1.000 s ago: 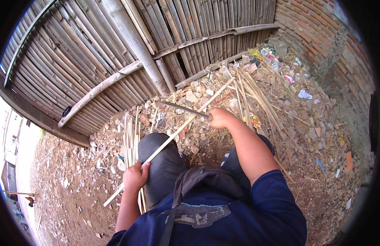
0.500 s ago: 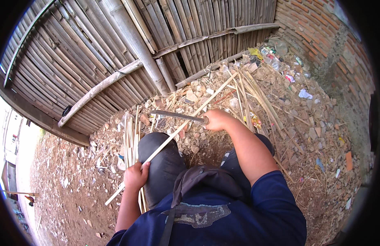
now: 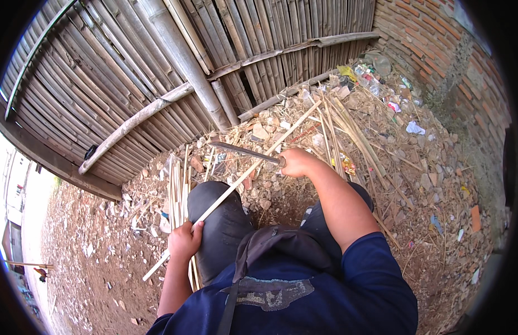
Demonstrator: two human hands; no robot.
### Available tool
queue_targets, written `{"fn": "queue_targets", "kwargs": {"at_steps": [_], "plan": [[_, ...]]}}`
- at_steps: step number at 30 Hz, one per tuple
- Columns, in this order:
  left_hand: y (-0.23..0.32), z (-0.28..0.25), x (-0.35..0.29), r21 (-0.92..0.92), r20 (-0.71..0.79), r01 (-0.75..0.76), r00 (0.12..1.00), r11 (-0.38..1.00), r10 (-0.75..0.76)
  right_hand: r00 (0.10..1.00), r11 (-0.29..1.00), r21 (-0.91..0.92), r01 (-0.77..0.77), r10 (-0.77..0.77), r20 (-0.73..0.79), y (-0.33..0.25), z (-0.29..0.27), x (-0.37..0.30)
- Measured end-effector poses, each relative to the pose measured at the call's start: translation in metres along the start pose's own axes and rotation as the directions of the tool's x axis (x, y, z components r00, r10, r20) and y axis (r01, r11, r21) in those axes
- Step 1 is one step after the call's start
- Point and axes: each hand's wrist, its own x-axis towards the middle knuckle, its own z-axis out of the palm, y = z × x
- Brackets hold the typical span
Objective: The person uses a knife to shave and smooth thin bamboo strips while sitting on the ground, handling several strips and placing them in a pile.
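Note:
My left hand [image 3: 184, 240] is closed around a long, pale bamboo strip [image 3: 225, 195] near its lower end, beside my left knee. The strip slants up and right across that knee, its far end over the rubble. In my right hand [image 3: 297, 163] is the handle of a machete [image 3: 245, 151], gripped with the fingers wrapped round. Its dark blade points left and crosses the strip; whether the two touch I cannot tell. A bundle of similar strips [image 3: 179, 184] lies by my left leg, partly hidden behind my left hand and knee.
More split strips [image 3: 356, 134] lie ahead to the right. Rubble and litter cover the ground, with a yellow wrapper [image 3: 347, 164] near my right forearm. A bamboo wall [image 3: 125, 84] with a thick pole [image 3: 183, 61] stands ahead, meeting a brick wall [image 3: 432, 39] on the right.
The machete's tip has swung a little up and away, so the blade slants more steeply across the strip. My left hand and the strip have hardly moved.

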Motion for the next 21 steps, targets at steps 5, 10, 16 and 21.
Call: {"fn": "queue_targets", "kwargs": {"at_steps": [5,10,16,21], "plan": [[-0.002,0.002,0.000,-0.013,-0.015,-0.022,1.000,1.000,0.022,1.000,1.000,-0.023,0.008,-0.008,-0.009,-0.004,-0.004,-0.004],[-0.006,0.006,0.000,-0.027,-0.023,-0.016,1.000,1.000,0.015,0.998,0.999,-0.006,-0.054,0.054,0.028,-0.007,-0.032,-0.011],[-0.004,0.009,0.002,-0.040,-0.041,-0.043,0.998,0.998,0.041,0.993,0.996,-0.029,-0.087,0.084,-0.088,0.007,-0.016,-0.010],[-0.008,0.007,0.001,-0.012,-0.051,-0.070,0.996,0.997,0.070,0.998,0.994,-0.106,0.012,-0.006,0.056,-0.043,-0.004,-0.023]]}}
